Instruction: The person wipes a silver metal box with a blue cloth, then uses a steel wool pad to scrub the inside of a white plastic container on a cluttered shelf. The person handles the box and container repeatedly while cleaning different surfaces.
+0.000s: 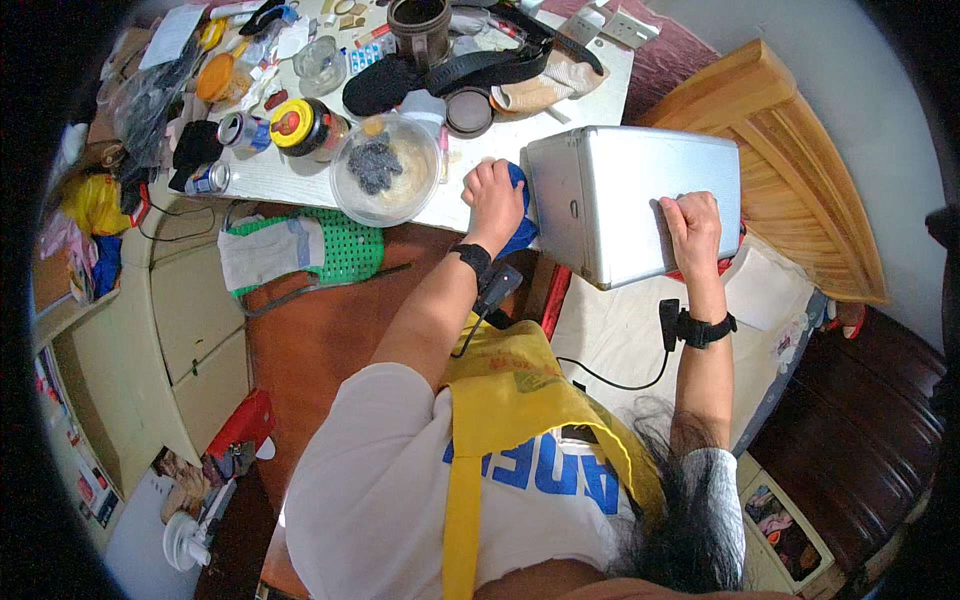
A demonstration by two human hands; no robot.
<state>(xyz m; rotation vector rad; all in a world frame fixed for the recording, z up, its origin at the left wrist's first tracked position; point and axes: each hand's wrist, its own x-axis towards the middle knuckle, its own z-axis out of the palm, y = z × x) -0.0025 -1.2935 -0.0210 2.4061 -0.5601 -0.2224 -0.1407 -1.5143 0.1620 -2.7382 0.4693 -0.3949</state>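
My left hand (496, 201) is at the table's front edge, its fingers closed on a blue cloth (517, 238) beside a silver aluminium case (622, 187). The cloth lies close to the case's left side, partly hidden under the hand. My right hand (694, 225) is curled against the broad face of the case; what its fingers grip there, perhaps a handle, is hidden. The case sits tilted at the table's right front corner, its lower edge jutting over the bed. A small metal latch shows on its left side.
Left of my hands stand a clear plastic tub (420, 191) holding a dark clump, a yellow-lidded jar (304, 127) and drink cans (244, 131). Behind lie a black belt (487, 71) and a brown mug (420, 30). A green woven chair (349, 244) and a wooden headboard (787, 165) flank the table.
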